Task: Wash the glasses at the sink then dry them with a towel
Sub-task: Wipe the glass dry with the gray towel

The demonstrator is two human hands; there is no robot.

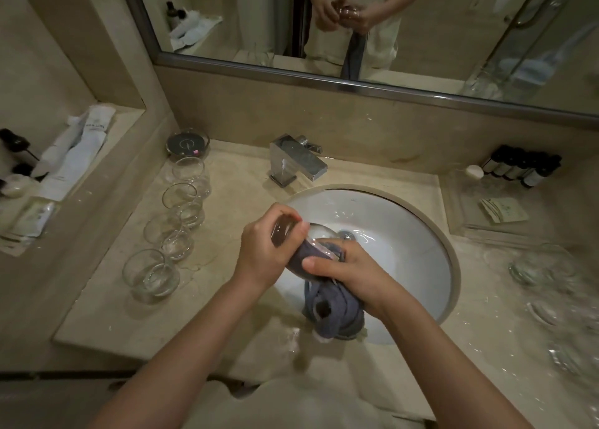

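Over the white sink (418, 234), my left hand (262, 253) grips a clear glass (287, 231) by its base, tilted sideways. My right hand (350, 276) holds a grey towel (334, 308), part of it pushed into the glass's mouth; the rest hangs down over the basin's front rim. Several clear glasses (181, 224) stand in a row on the counter left of the sink. More glasses (547, 266) sit on the counter to the right, blurred.
A chrome faucet (296, 159) stands behind the basin, with no water seen running. A glass dish (187, 143) sits at the back left. Dark toiletry bottles (525, 168) and a sachet tray (502, 210) are at the back right. Packets lie on the left ledge (74, 156). A mirror (356, 23) is above.
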